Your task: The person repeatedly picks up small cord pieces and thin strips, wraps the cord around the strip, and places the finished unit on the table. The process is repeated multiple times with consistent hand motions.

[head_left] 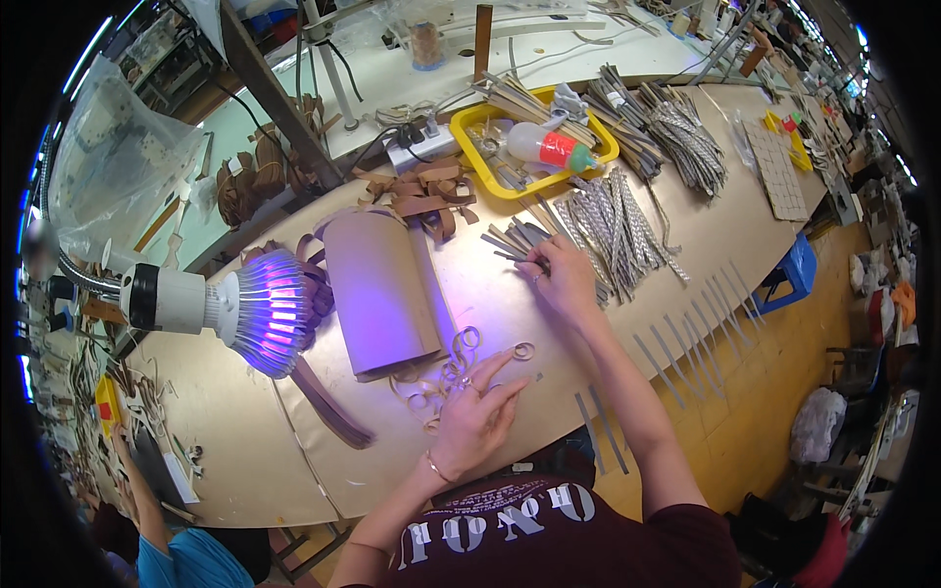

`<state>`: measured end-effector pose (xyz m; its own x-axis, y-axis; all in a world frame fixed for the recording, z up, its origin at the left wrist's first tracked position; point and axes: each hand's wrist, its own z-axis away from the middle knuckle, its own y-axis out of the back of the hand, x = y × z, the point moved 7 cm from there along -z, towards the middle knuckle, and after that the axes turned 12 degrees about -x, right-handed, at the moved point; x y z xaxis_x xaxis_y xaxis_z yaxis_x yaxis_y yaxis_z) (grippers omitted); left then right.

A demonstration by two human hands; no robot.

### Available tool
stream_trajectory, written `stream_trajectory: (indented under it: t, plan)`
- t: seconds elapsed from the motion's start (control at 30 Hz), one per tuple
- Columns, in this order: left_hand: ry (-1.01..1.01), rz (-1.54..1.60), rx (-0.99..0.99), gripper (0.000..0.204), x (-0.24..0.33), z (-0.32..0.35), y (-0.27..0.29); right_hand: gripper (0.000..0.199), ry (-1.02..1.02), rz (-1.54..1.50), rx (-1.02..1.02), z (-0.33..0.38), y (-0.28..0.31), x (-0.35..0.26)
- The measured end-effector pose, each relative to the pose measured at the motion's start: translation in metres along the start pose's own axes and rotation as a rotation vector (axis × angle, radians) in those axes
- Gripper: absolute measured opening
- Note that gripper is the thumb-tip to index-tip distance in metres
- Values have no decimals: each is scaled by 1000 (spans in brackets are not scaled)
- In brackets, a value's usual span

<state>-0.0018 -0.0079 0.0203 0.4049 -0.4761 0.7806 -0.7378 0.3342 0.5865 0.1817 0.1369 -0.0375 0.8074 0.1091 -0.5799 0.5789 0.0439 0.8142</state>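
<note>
My left hand point(477, 419) lies over a loose cluster of thin tan curled strips point(417, 397), its fingers spread and slightly bent. Close to its fingertips is one small curled ring point(523, 351). Farther forward, my right hand point(564, 279) pinches at the end of a small bundle of flat grey-brown strips point(510, 238); how many its fingers hold cannot be made out. Silver braided strips point(613, 227) lie in a pile just right of that hand. Left of both hands stands a brown curved block point(377, 284), lit violet by a finned lamp point(265, 312).
Beyond my hands a yellow tray point(478, 181) holds a white bottle point(544, 147) with a green cap. Brown strap pieces point(426, 196) lie beside it. Several narrow grey strips point(698, 353) hang over the table's near right edge. A person in a blue shirt point(191, 561) works at lower left.
</note>
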Motion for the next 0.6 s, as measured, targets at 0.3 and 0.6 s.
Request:
stream_trajectory:
  t: [0.3,0.6]
  plan:
    - [82,97,178,31,-3,-22,35,7,264,-287,162,6,50,-38]
    - [-59,170,380,28,25,-27,63,12,492,-506,-239,78,62,-124]
